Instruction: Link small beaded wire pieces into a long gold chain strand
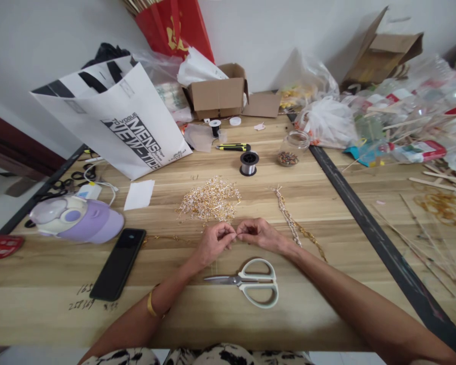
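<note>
My left hand (216, 242) and my right hand (260, 234) meet fingertip to fingertip just in front of a heap of small gold and clear beads (210, 199). Both are closed in a pinch; whatever lies between the fingertips is too small to make out. A thin gold beaded strand (167, 238) runs along the table to the left of my left hand. Below the hands lie scissors (259, 282) with pale handles, their blades pointing left. Beyond my right wrist rest a silver beaded strand (287, 215) and a gold one (307, 234), bunched together at the far end.
A spool of wire (249, 164), a yellow-black cutter knife (233, 147) and a jar of beads (292, 150) stand farther back. At left are a black phone (117, 264), a purple bottle (78, 219) and a white bag (114, 116). Plastic bottles and sticks crowd the right.
</note>
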The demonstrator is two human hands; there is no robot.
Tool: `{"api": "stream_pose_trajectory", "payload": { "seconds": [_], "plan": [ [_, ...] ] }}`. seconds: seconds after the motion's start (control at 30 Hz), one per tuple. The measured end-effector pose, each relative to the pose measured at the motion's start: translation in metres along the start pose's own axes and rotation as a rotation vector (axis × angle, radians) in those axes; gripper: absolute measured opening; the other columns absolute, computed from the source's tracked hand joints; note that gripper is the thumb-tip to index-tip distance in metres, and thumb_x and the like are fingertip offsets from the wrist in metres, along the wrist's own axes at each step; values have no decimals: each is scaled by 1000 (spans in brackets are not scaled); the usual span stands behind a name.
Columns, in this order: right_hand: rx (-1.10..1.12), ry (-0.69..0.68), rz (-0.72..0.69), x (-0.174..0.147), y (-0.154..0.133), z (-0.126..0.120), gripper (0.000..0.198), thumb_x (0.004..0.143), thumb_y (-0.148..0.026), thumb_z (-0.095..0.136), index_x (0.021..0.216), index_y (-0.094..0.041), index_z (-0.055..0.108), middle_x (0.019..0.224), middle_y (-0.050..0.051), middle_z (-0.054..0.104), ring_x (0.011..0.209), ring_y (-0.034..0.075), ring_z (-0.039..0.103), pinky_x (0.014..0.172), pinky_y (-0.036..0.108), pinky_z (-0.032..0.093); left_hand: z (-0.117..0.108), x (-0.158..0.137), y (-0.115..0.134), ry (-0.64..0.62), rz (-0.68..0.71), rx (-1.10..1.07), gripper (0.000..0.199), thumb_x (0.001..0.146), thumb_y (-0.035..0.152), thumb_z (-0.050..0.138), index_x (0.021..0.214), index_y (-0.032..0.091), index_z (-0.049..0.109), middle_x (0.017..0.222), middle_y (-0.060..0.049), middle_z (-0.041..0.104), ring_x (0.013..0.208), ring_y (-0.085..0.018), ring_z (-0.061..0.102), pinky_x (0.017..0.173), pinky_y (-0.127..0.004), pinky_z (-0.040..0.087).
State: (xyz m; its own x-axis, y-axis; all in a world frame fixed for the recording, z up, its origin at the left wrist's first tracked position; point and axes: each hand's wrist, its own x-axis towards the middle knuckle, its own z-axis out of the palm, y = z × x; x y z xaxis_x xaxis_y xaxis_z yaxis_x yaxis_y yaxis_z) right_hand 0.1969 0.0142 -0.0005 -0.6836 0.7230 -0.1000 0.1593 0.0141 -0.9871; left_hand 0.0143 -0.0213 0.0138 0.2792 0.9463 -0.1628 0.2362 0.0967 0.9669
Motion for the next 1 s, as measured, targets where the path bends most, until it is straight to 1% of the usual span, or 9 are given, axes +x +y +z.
{"api": "stream_pose_trajectory", "payload": {
  "seconds": [0.13,0.23,0.4,0.53,0.63,0.83,1.0],
  "plan": [
    [-17,-9,-9,0,-2,-1,18,80,-29,57,76,-12,57,59,-5,41,53,7,34,50,21,26,0,0,-4,5,41,43,12,78,26,57,76,14,55,68,0,59,57,-9,55,55,-21,46],
    [-31,-15,-17,0,0,-2,17,80,-28,57,76,-12,57,59,-5,40,54,7,34,50,20,26,-1,0,-4,15,46,98,11,78,24,57,78,14,57,66,1,57,57,-9,53,55,-20,44],
    [-87,-19,-40,1,3,-2,14,81,-26,55,77,-13,58,61,-4,43,55,8,37,51,20,29,-2,-1,2,32,79,269,11,78,22,56,76,13,61,64,0,58,57,-10,51,56,-20,40],
    [-157,-16,-37,1,1,-1,11,79,-23,54,78,-13,59,61,-4,46,54,7,39,51,19,30,-4,-2,4,13,104,399,14,78,21,54,72,13,64,63,-1,60,58,-11,50,57,-21,38],
    [-199,-4,-29,0,-2,-1,9,78,-20,55,77,-12,60,59,-4,46,53,7,39,50,19,30,-4,-2,4,-13,117,451,14,78,19,53,72,13,64,65,-1,60,59,-10,50,57,-21,37],
    [-190,7,-39,1,1,-2,8,76,-19,56,77,-12,61,59,-4,47,53,7,39,50,19,30,-4,-2,4,-31,94,421,13,77,19,53,71,12,63,65,-2,60,58,-10,50,56,-20,38],
    [-35,-28,-30,2,2,-4,8,76,-20,59,79,-12,59,61,-4,48,54,7,42,51,19,32,-5,-1,2,-32,65,320,14,77,20,53,73,11,63,68,-3,63,62,-11,54,58,-20,40]
  ]
}}
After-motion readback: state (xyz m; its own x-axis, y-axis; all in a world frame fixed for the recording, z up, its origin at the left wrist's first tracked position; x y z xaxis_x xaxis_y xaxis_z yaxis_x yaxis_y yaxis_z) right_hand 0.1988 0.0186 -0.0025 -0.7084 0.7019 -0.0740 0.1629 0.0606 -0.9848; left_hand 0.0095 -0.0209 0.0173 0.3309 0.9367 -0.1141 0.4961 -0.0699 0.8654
